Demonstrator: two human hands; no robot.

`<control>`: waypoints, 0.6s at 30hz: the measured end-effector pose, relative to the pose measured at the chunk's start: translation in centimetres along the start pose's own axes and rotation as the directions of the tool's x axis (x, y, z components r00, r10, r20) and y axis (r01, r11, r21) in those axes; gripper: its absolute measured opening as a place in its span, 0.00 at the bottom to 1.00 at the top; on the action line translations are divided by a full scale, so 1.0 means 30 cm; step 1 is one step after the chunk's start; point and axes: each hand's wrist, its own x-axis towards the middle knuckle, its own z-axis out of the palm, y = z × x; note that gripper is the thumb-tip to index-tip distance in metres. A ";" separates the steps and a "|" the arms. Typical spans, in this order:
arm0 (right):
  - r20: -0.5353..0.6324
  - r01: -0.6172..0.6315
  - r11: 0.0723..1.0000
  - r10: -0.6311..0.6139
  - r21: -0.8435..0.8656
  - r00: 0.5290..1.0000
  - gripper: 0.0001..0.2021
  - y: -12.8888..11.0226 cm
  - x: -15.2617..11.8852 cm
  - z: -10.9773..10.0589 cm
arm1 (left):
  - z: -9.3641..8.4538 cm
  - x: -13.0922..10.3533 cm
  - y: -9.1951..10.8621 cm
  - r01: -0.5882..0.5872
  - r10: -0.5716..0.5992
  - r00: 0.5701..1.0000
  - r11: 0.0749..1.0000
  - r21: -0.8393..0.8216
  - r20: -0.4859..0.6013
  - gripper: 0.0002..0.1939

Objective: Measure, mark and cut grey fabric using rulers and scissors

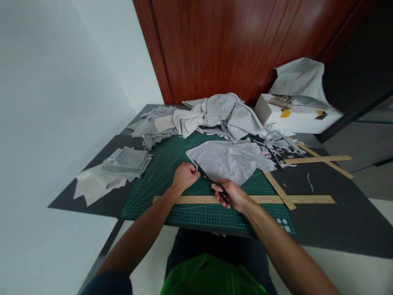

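Black scissors [207, 178] are in my right hand [227, 193], whose fingers wrap round the handles. Their blades point up and left, at the left edge of a grey cloth [229, 159] lying on the green cutting mat [196, 215]. My left hand [185, 177] is closed beside the cloth's lower left edge, just left of the blades; its fingertips pinch at that edge, though what lies between them is too small to make out. A wooden ruler [260, 199] runs across the mat below both hands.
Piled grey cloths [221, 110] line the back of the dark table [325, 221]. Folded pieces [123, 164] lie at the left. More wooden rulers [319, 159] and tangled strips [282, 141] are at the right, near a white box [301, 119] with cloth on it.
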 end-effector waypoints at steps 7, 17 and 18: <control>-0.034 -0.009 1.000 0.009 -0.010 0.999 0.19 0.000 -0.007 0.019 | -0.007 -0.002 0.003 -0.001 0.000 1.000 0.999 -0.036 -0.007 0.14; -0.060 -0.023 1.000 0.022 -0.007 0.998 0.17 0.000 -0.012 0.031 | -0.009 -0.003 0.007 0.025 -0.025 1.000 0.999 -0.046 -0.004 0.13; -0.061 -0.019 1.000 0.019 -0.004 0.998 0.17 -0.001 -0.012 0.031 | -0.009 -0.003 0.007 0.023 -0.023 1.000 0.999 -0.045 -0.005 0.13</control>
